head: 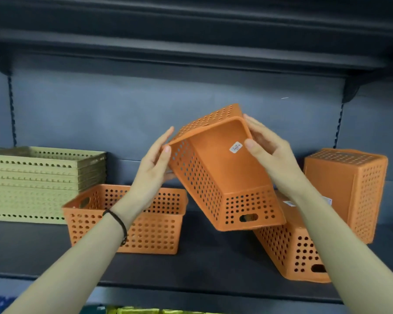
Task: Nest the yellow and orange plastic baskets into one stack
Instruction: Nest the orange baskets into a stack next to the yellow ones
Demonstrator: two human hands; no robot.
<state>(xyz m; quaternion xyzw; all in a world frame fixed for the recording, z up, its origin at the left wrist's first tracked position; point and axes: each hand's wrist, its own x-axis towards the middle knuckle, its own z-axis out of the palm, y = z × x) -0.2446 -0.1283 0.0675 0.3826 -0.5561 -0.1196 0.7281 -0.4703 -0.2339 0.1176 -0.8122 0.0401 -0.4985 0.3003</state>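
Observation:
I hold an orange perforated basket (pixel 222 173) in the air above the shelf, tilted, its solid bottom with a white sticker turned toward me. My left hand (pixel 154 168) grips its left edge and my right hand (pixel 270 155) grips its right edge. Below my left wrist an orange basket (pixel 154 227) stands upright and open on the shelf. A third orange basket (pixel 293 250) lies tipped over under my right forearm. A fourth orange basket (pixel 349 191) stands on its end at the right. A nested stack of yellow baskets (pixel 36 182) sits at the far left.
The baskets rest on a dark shelf (pixel 213 257) with a grey back panel (pixel 145 105); another dark shelf (pixel 191 51) hangs overhead. Yellow items (pixel 141 311) peek out below the shelf's front edge.

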